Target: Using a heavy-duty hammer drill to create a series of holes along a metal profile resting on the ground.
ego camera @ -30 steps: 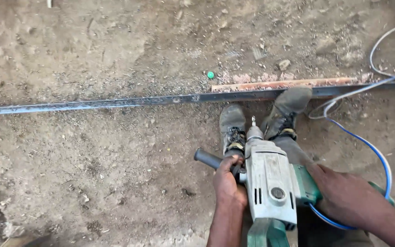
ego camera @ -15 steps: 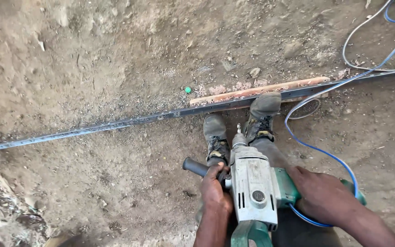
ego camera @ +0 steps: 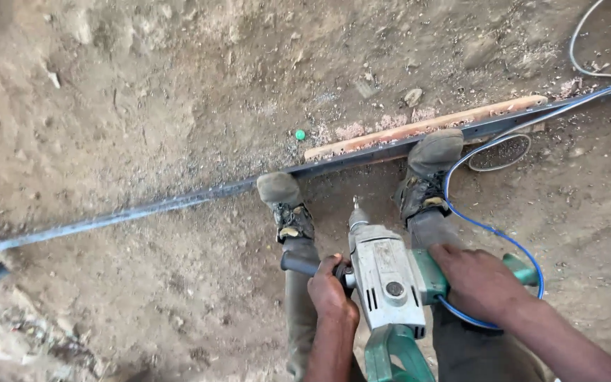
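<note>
I hold a large grey and green electric drill (ego camera: pixel 389 283) pointing down and forward, its bit just short of a long dark steel bar (ego camera: pixel 178 204) lying across the dirt. My left hand (ego camera: pixel 330 291) grips the black side handle. My right hand (ego camera: pixel 476 280) wraps the green handle on the other side. Both my boots stand on the bar, the left boot (ego camera: pixel 284 205) and the right boot (ego camera: pixel 427 170). A blue cable (ego camera: pixel 493 230) loops from the drill around my right side.
A reddish wooden strip (ego camera: pixel 426 127) lies along the bar's far side. A small green cap (ego camera: pixel 300 134) sits on the dirt beyond it. A grey cable (ego camera: pixel 578 60) curves at the top right. Stones and rubble lie at the lower left.
The view has swung, so the bar now runs more steeply up to the right. My boots are set wider apart on the bar, and the drill stays in both hands.
</note>
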